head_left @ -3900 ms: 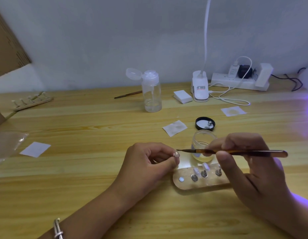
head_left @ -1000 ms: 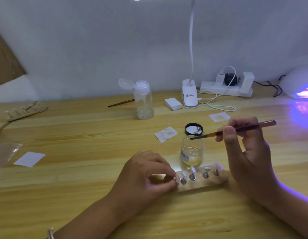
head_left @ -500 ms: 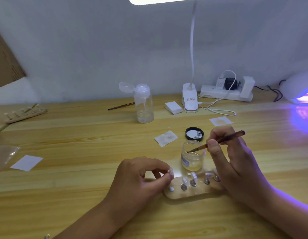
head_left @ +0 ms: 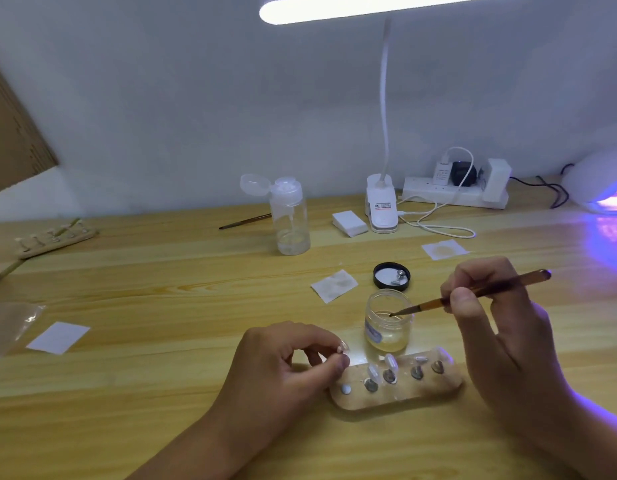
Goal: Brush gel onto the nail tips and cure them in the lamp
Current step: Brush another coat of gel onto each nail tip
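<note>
The nail tip [head_left: 344, 348] sits pinched at the fingertips of my left hand [head_left: 283, 365], with the gel jar [head_left: 388, 323] just beyond them. My right hand [head_left: 490, 327] grips the brush [head_left: 508, 285], its bristles dipped in the jar. I should lift only a small bead, wipe the excess on the rim, then stroke thinly; the lamp [head_left: 601, 181] glows well beyond my right hand

pump bottle [head_left: 289, 220], desk lamp [head_left: 381, 211] and power strip [head_left: 435, 194] line the wall [head_left: 161, 98].

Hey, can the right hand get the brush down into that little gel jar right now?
Probably yes. The gel jar stands open, its black lid lying behind it, and the brush in the right hand has its tip at the jar's mouth. Nothing shows between them.
</note>
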A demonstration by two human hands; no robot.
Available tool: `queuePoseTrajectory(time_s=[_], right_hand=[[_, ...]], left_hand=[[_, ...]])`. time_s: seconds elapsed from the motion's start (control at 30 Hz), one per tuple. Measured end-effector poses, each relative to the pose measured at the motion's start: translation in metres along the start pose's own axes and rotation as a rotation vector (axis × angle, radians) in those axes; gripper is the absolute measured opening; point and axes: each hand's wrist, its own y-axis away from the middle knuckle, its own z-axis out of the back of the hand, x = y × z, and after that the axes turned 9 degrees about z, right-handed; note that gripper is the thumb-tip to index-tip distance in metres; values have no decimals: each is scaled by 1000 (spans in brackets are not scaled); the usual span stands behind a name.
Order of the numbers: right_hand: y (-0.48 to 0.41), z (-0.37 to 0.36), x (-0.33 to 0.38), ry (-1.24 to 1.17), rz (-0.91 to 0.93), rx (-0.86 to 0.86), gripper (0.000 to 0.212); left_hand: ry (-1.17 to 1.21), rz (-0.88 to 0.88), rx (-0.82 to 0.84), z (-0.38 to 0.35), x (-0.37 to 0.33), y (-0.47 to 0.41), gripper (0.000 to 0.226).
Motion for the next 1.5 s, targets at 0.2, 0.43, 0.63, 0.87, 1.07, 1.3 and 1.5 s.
queuePoseTrajectory(time_s=[0.2,0.43,0.63,0.87,1.07,1.3,1.5], right_hand=[[1,4,1,-16,39,-28,10],[-1,9,4,-50,59,-69,13],[-1,9,1,-102,34,-106,19],[-2,12,0,-157,77,-167,19],[0,10,-2,-126,71,-129,22],[-1,12,0,-199,109,-197,21],[12,0,10,-219,174,-40,14]], left_hand=[[1,7,-6,0,0,-1,10],[17,34,5,0,-2,0,7],[32,63,8,1,-2,1,8],[49,80,23,2,-1,1,7],[47,89,23,1,-2,1,7],[65,97,32,1,0,1,5],[101,93,17,0,2,2,7]])
